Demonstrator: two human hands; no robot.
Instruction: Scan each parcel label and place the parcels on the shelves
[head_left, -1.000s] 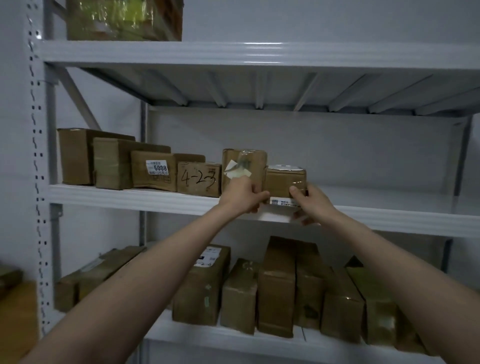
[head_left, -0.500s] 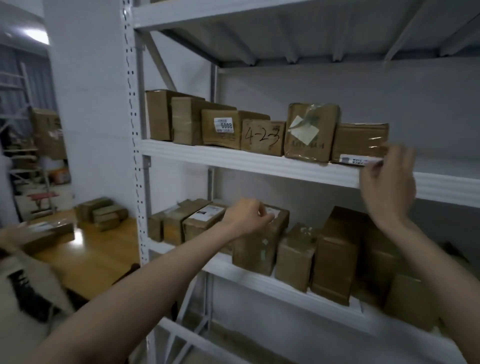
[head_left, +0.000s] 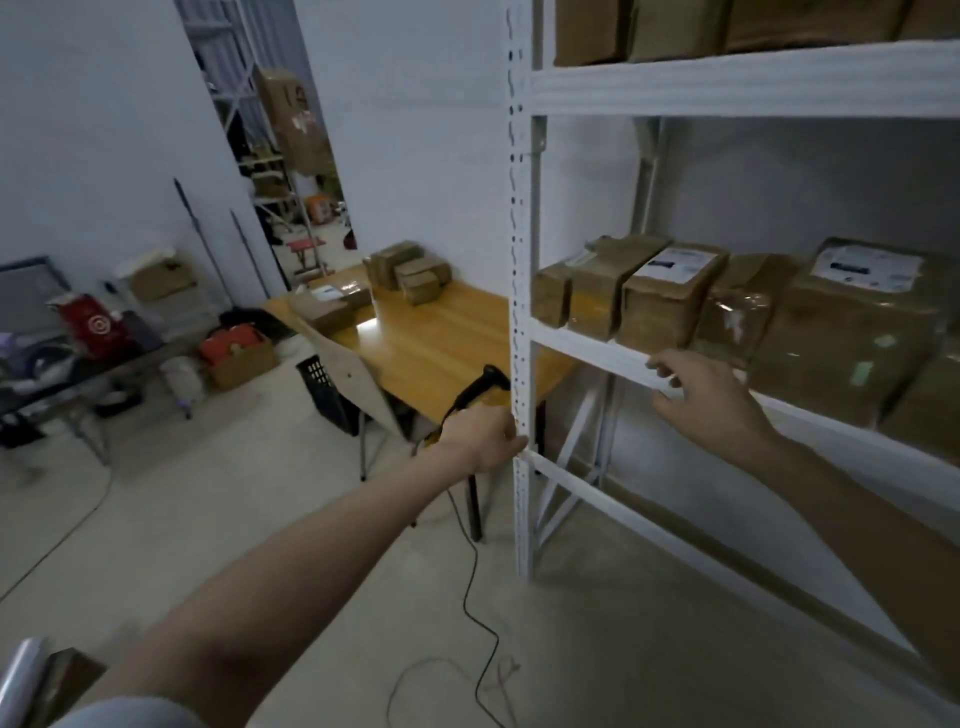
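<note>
Storeroom, white shelves (head_left: 737, 78) right of hands. Left hand (head_left: 480, 436) gripped scanner (head_left: 475, 389); right hand (head_left: 701, 397) loose, empty, near shelf edge. Unscanned parcels (head_left: 408, 270) on desk (head_left: 441, 343) beyond left hand. Risk: trailing cable (head_left: 475, 597) could snag, trip.

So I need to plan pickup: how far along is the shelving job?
Partly done. Cardboard parcels already line the white shelf, with more on the shelf above. In hand: the left hand grips the corded barcode scanner; the right hand is free, carrying nothing. Left: several parcels on the wooden table, a stack and a flat one, await shelving.
</note>
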